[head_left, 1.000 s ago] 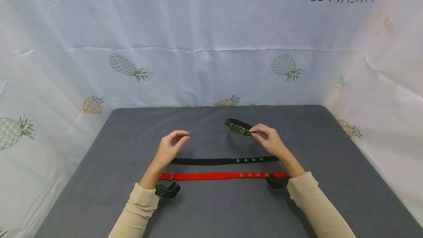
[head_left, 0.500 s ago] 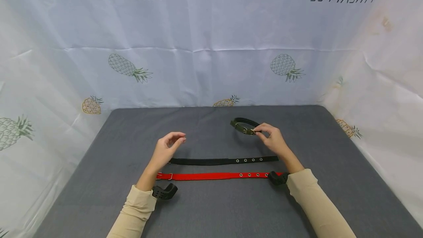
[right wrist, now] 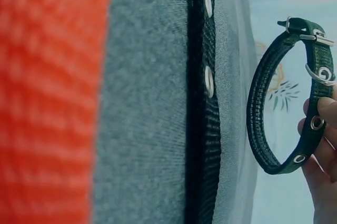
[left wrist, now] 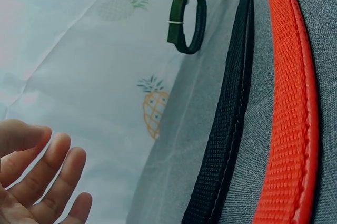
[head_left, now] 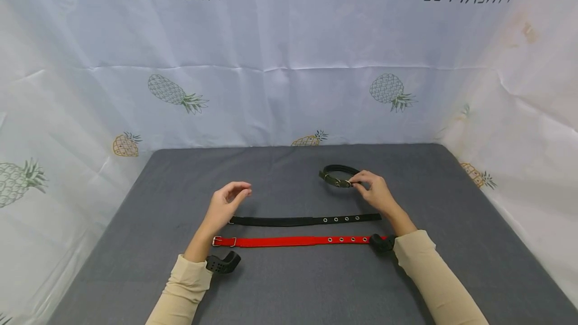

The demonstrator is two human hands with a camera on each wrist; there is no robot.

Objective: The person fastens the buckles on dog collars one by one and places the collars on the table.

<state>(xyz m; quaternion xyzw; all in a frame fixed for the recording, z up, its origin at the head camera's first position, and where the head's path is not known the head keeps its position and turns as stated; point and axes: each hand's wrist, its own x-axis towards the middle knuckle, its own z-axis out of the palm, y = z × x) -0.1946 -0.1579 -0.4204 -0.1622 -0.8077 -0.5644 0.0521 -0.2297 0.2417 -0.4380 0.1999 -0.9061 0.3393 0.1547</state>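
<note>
My right hand pinches a dark green collar, buckled into a loop, near its buckle. In the right wrist view the collar shows metal eyelets, a buckle and a D-ring, with thumb and fingers on the strap. My left hand hovers over the left side of the table, fingers loosely bent and holding nothing. Below it, a black collar lies stretched out flat with its eyelets to the right. Nearer to me a red collar lies parallel, its buckle at the left.
A grey cloth-covered table bears the collars. Behind it hangs a white curtain printed with pineapples, which also closes off both sides. Black wrist mounts sit on both wrists, the right one overlapping the red collar's end.
My right hand has moved slightly to the right with the green collar, whose loop now shows rounder and wider. My left hand has drifted a little left, uncovering the red collar's buckle.
</note>
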